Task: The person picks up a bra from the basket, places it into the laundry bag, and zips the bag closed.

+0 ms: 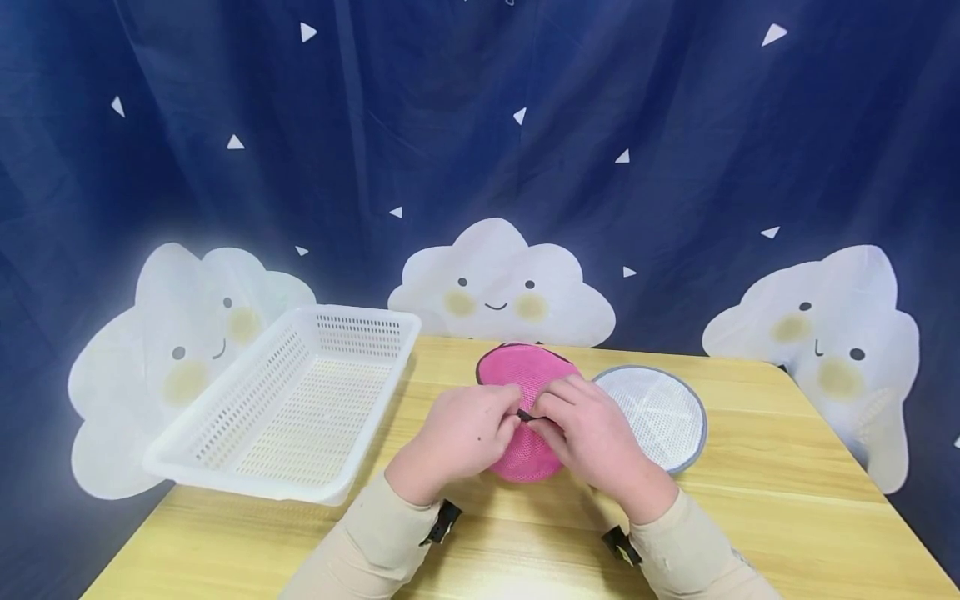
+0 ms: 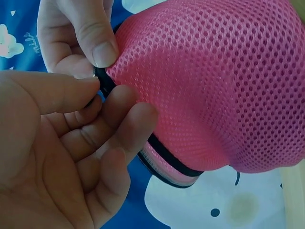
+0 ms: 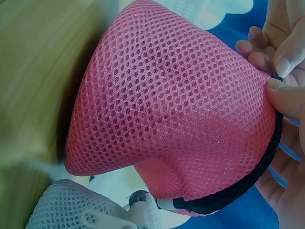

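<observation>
A pink mesh laundry bag (image 1: pixel 527 367) with black edging (image 2: pixel 174 158) is held up in front of me, its rounded mesh side bulging out. My left hand (image 1: pixel 468 429) pinches the black edging between thumb and fingertips. Right beside it, my right hand (image 1: pixel 592 429) pinches the same edging, the two thumbs almost meeting in the right wrist view. A short pale tab (image 3: pixel 170 203) shows on the edging there. The other fingers of both hands are bent behind the rim. Behind my right hand lies a round white mesh bag (image 1: pixel 652 408) with grey trim.
On the left of the wooden table (image 1: pixel 780 467) stands a white plastic basket (image 1: pixel 300 417) with slotted walls, nothing inside it. A dark blue curtain (image 1: pixel 450 100) with smiling clouds hangs right behind the table.
</observation>
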The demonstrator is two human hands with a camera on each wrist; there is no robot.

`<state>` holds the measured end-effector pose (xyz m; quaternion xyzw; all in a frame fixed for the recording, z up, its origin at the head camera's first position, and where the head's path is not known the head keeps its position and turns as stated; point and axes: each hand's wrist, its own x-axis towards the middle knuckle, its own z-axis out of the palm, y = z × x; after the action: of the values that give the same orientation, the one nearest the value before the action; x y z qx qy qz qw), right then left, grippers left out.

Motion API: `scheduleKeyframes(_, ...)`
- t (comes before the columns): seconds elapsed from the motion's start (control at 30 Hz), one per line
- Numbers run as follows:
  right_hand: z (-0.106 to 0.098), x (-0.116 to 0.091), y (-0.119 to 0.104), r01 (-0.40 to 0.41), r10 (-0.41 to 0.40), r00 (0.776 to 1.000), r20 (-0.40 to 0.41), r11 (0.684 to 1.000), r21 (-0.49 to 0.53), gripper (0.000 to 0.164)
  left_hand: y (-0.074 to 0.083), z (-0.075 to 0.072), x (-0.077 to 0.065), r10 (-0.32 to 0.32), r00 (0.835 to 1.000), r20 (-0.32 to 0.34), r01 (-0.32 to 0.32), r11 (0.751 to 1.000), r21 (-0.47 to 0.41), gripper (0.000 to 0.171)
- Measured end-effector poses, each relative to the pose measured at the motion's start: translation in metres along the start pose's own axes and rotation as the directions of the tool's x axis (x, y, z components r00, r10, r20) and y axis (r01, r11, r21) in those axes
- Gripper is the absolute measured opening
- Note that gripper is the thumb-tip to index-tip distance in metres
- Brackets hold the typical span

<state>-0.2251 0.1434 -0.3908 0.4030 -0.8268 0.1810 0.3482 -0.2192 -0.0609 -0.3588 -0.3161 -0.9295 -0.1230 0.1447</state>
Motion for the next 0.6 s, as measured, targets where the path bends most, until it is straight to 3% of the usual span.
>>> scheduleKeyframes(0.6,-0.003,0.000,0.005,-0.005,0.005,1.000,0.002,1.000,-0.004,0.020,-0.015,-0.011,0.000,-0.046,0.999,0.018,0.047,0.998,-0.034,0.025)
